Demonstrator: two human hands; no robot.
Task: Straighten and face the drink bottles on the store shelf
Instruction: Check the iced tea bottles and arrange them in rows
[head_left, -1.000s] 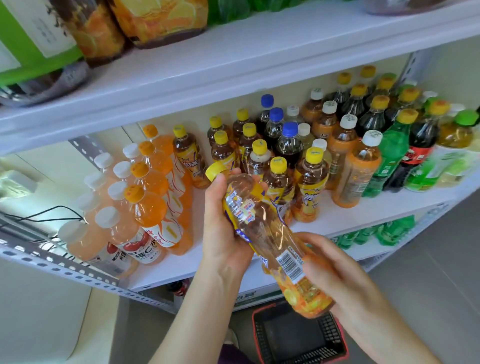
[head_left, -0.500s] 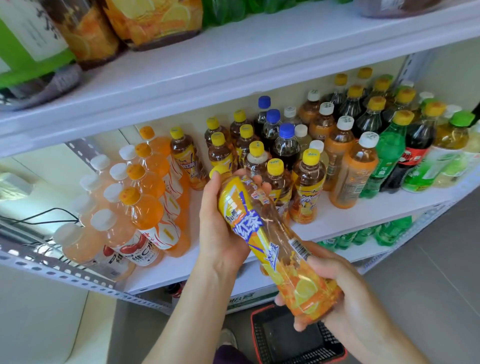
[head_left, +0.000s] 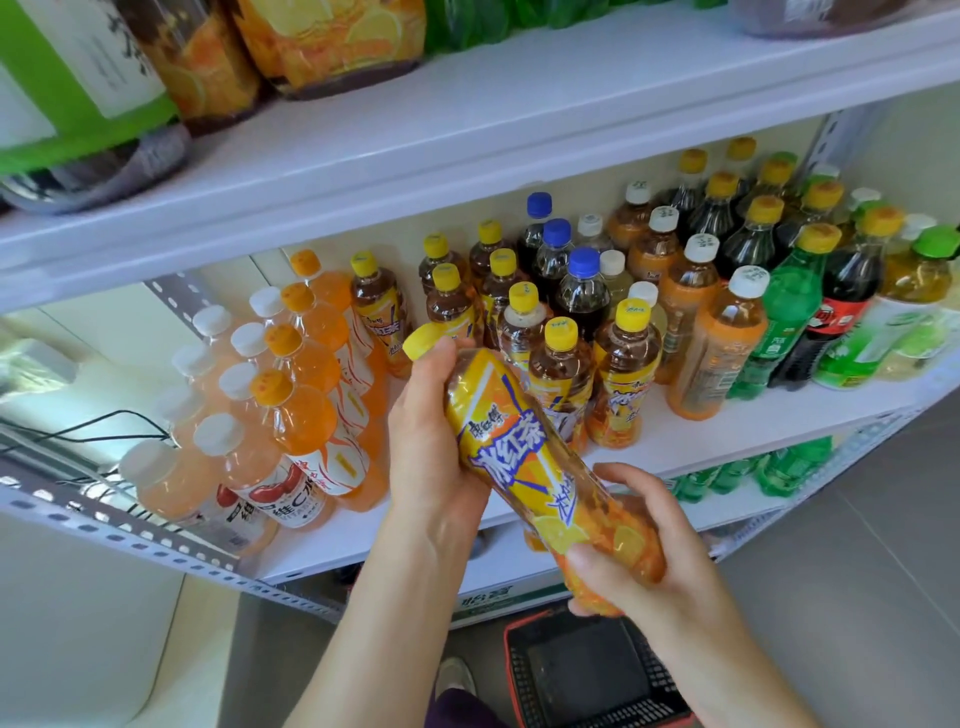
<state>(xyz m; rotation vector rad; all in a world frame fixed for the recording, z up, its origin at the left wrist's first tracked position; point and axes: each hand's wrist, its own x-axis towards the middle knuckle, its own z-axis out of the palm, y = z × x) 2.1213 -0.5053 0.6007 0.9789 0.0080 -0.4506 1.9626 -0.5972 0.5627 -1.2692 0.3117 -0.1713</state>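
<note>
Holds tea bottle (head_left: 519, 452) tilted, cap far-left, just in front of shelf (head_left: 727, 431) near edge, w/ L hand (head_left: 431, 441) curled round shoulder, R hand (head_left: 685, 582) wrapped round base; rotated about long axis vs. 1 s ago, from barcode-up to front label facing cam, grip pts approx. unchanged.

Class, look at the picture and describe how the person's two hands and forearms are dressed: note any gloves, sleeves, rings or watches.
Both are bare. The left hand and right hand wear no gloves, and no ring shows on the visible fingers. The left forearm and right forearm carry no sleeve, watch or bracelet as far as the frame's lower edge.
</note>
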